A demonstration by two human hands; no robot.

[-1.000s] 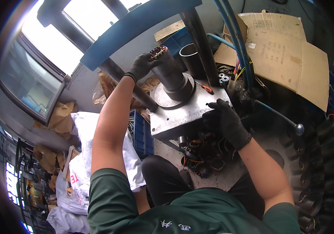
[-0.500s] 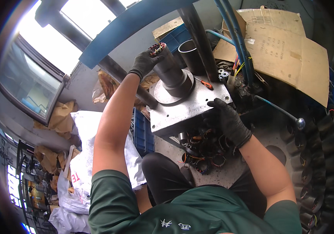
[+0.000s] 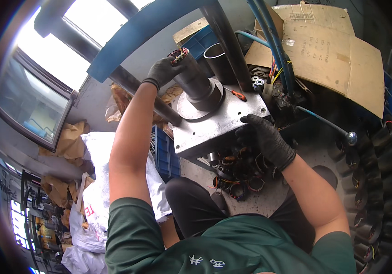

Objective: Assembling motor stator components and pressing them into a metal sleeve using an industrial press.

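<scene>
My left hand (image 3: 163,72), in a dark glove, is closed around the upper side of a grey metal cylinder (image 3: 195,84). Red and whitish wire windings (image 3: 178,56) show inside the cylinder's top end. It stands upright on a round base (image 3: 200,108) atop a thick steel plate (image 3: 232,116). At the plate's front right edge is my right hand (image 3: 269,141), gloved too, its fingers apart and holding nothing; the lower fingers are partly hidden in shadow. An orange-handled screwdriver (image 3: 238,95) lies on the plate behind the right hand.
Dark posts (image 3: 228,45) and a blue curved frame (image 3: 141,34) rise around the plate. A lever with a ball end (image 3: 351,138) juts out at right. Wired ring-shaped parts (image 3: 238,189) lie below. Cardboard (image 3: 333,59), a blue crate (image 3: 166,157) and a white sack (image 3: 97,160) stand around.
The plate, cylinder and posts appear slightly farther left as the view shifts. Both hands keep nearly the same places on the cylinder and at the plate's edge.
</scene>
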